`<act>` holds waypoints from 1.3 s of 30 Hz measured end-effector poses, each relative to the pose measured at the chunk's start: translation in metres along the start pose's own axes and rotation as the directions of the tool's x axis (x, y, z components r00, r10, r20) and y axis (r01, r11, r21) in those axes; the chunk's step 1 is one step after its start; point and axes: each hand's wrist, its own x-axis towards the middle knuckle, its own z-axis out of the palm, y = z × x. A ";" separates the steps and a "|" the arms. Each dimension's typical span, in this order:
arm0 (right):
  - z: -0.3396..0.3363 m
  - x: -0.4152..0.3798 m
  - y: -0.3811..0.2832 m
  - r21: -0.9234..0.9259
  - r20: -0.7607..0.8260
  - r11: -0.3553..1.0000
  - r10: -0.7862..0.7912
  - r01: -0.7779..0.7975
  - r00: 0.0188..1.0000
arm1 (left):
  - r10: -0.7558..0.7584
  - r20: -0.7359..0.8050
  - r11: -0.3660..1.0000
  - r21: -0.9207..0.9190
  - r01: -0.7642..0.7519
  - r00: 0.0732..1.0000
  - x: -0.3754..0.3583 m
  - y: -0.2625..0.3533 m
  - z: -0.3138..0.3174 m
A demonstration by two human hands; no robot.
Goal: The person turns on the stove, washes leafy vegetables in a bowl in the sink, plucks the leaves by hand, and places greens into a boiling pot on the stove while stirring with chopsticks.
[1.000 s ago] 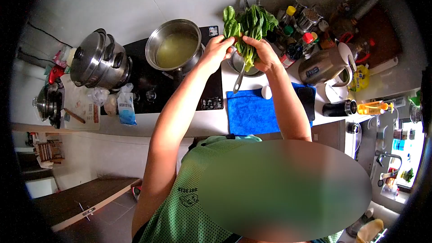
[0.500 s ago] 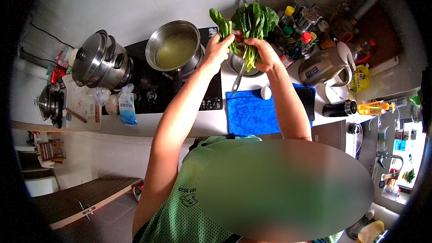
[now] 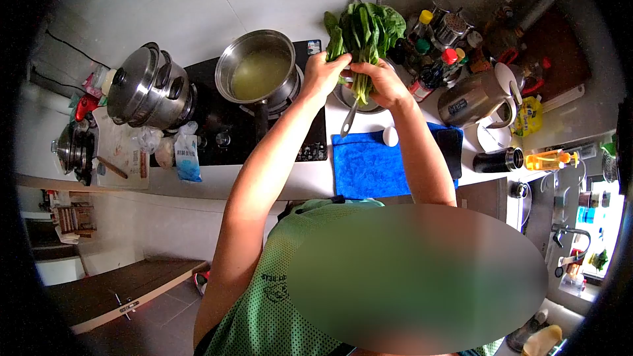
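Observation:
A bunch of leafy greens [image 3: 370, 29] is gripped at its stems by my right hand [image 3: 385, 84], leaves pointing away from me. My left hand [image 3: 324, 76], close beside it, is closed on a smaller portion of leafy greens [image 3: 334, 34]. The two hands nearly meet at the thumbs, and where the stems run between them is partly hidden. Beneath the hands is a metal pan or bowl [image 3: 344, 97], mostly covered by them, with a grey handle [image 3: 349, 122] pointing toward me. To the left, a steel pot [image 3: 225, 59] of pale yellowish liquid stands on the black stove [image 3: 217, 118].
On a blue towel [image 3: 366, 168] lies a white egg [image 3: 390, 136], beside a dark phone-like slab [image 3: 450, 148]. Bottles [image 3: 432, 69], a steel kettle [image 3: 465, 100] and a black thermos [image 3: 496, 159] line the right. A lidded steamer pot [image 3: 148, 89] stands at the left.
My left hand has moved slightly right, bringing its greens against the larger bunch. The right hand's bunch has shifted a little left.

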 end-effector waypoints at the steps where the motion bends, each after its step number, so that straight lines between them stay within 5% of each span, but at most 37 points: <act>1: 0.000 -0.001 0.000 0.036 -0.006 0.999 0.017 -0.017 1.000 | 0.016 -0.024 0.999 -0.031 -0.016 1.000 0.001 -0.003 -0.001; 23: 0.005 0.006 0.002 0.078 -0.132 0.995 -0.058 0.069 0.990 | 0.055 -0.189 0.994 -0.085 -0.072 0.980 -0.007 0.005 0.005; 25: -0.001 0.009 0.006 0.064 -0.130 0.996 -0.047 0.056 0.990 | 0.095 -0.159 0.979 0.196 -0.063 0.983 -0.013 0.013 0.008; 26: 0.001 0.009 0.006 0.069 -0.117 0.995 -0.059 0.067 0.991 | 0.225 -0.100 0.972 0.097 -0.215 0.969 -0.006 0.007 0.009; 30: 0.003 0.004 0.000 0.142 -0.090 0.985 -0.088 0.101 0.992 | 0.173 -0.126 0.982 -0.051 -0.180 0.977 -0.011 0.010 0.008; 31: 0.001 0.004 -0.002 0.184 -0.083 0.977 -0.091 0.105 0.992 | 0.190 -0.190 0.982 0.027 -0.188 0.963 -0.005 0.002 0.006; 34: -0.006 0.003 -0.004 0.161 -0.029 0.986 -0.046 0.050 0.999 | 0.110 -0.108 0.966 -0.224 -0.132 0.988 -0.005 0.003 0.002; 39: -0.008 0.000 -0.007 0.092 0.001 0.996 -0.003 0.003 1.000 | 0.099 -0.172 0.993 0.075 -0.088 0.980 -0.008 0.012 -0.007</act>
